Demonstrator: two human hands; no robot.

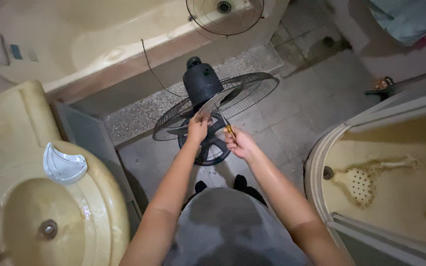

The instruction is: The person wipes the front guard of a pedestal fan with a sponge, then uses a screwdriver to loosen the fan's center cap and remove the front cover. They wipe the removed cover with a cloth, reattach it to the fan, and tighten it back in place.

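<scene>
Bathroom setting, dim light: tiled floor [292, 113], pale yellow sink [35, 216] at lower left w/ a white soap dish [62, 165] on its rim, cream bathtub [75, 44] across the top, shower tray [395, 167] at right w/ a perforated drain cover.

I'm looking down at a black fan [208, 108] standing on the floor between tub ledge and my feet. Status: front wire guard [225, 15] is already off and leaning at the tub edge, well apart from the fan. Rear guard [252, 88], motor housing and spoked base are in place. Blade [213, 101] is on the hub, looks translucent grey plastic, smooth, curved. So I'm judging teardown approx. part-way; blade and rear guard left.

My left hand [197, 129] is pinching the blade edge, fingers pressed together on it. My right hand [240, 144] is gripping a screwdriver [228, 129] w/ yellow handle, fingers closed round it, shaft pointing toward the hub. Guard is thin wire, radial ribs; housing is matte, rounded. Black cord [151, 69] is running up over the tub ledge.
</scene>
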